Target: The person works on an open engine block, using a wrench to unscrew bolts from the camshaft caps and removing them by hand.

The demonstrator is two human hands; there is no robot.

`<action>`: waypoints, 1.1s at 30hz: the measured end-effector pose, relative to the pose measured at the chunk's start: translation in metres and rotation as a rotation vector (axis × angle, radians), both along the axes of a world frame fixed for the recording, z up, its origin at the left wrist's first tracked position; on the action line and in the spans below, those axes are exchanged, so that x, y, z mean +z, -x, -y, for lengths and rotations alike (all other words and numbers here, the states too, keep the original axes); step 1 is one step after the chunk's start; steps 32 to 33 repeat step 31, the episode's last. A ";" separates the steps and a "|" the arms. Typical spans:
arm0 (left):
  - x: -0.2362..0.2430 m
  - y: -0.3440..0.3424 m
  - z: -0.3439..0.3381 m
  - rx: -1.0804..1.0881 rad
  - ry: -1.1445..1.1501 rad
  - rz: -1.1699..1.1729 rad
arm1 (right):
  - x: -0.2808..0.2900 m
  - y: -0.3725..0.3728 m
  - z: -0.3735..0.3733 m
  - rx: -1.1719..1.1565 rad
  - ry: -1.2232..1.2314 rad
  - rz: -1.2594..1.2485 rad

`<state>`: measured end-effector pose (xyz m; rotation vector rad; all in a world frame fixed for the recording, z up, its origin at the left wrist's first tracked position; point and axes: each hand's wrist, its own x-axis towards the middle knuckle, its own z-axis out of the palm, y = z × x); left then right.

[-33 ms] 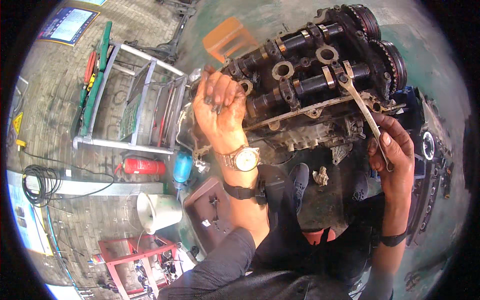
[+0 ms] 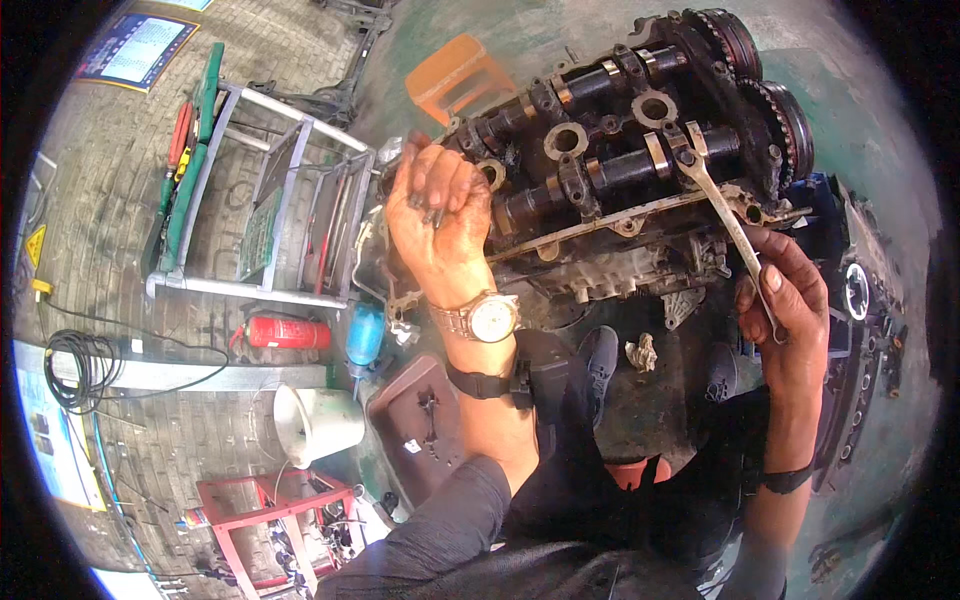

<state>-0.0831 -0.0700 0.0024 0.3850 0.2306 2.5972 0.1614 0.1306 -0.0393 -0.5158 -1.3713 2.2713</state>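
A dark, oily engine cylinder head [image 2: 630, 226] with two camshafts [image 2: 655, 160] lies ahead of me. My right hand [image 2: 790, 295] is closed round the lower part of a steel wrench [image 2: 733, 222]. The forked upper end of the wrench sits at a bolt on the nearer camshaft's bearing cap. My left hand [image 2: 440, 205] is at the engine's left end, its blackened fingers curled into the palm. Whatever they may hold is hidden. Toothed sprockets [image 2: 780, 130] stand at the right end of the camshafts.
An orange stool [image 2: 455, 75] stands behind the engine. To the left are a metal rack [image 2: 260, 292], a red fire extinguisher [image 2: 288, 331], a blue bottle [image 2: 365, 335] and a white bucket [image 2: 330, 425]. A brown tray [image 2: 405, 385] with small parts lies beside my left arm.
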 end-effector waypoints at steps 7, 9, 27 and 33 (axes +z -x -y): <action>0.001 0.002 0.004 0.025 0.006 0.029 | -0.001 0.000 -0.001 0.012 0.005 0.002; 0.001 0.003 0.006 0.016 -0.005 0.028 | -0.002 -0.001 -0.001 0.009 0.011 -0.005; -0.002 0.009 0.016 0.055 0.013 0.023 | -0.003 0.000 -0.002 0.015 -0.015 -0.015; -0.001 0.008 0.019 0.099 0.023 0.042 | -0.002 -0.002 -0.003 0.035 0.000 -0.002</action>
